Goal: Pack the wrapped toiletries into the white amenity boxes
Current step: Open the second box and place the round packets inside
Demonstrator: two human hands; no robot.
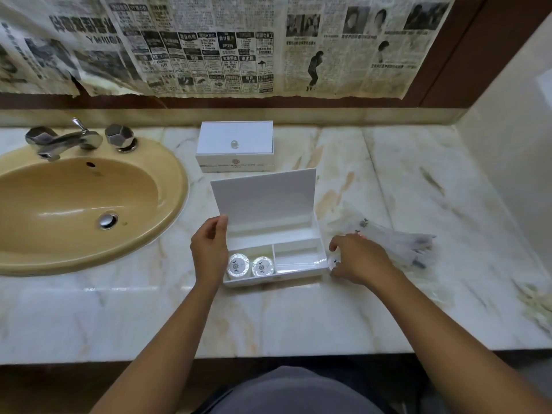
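Soap in, packets next

Box (274,252) sits open at mid-frame on the surface (388,174), two soaps (250,265) in its lower-left compartment. My left hand (209,249) steadies the box's left wall, thumb at the lid (264,197). My right hand (357,259) pinches a clear packet (334,260) just beside the right wall. I judge it best to lift over the wall, then drop into the bare right compartment. More packets (400,242) lie right; sink (89,204) crowds the left, so room is rightward.

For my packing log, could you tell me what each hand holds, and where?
Left hand holds the open box's lid by its left edge; right hand grips a wrapped toiletry beside the box.
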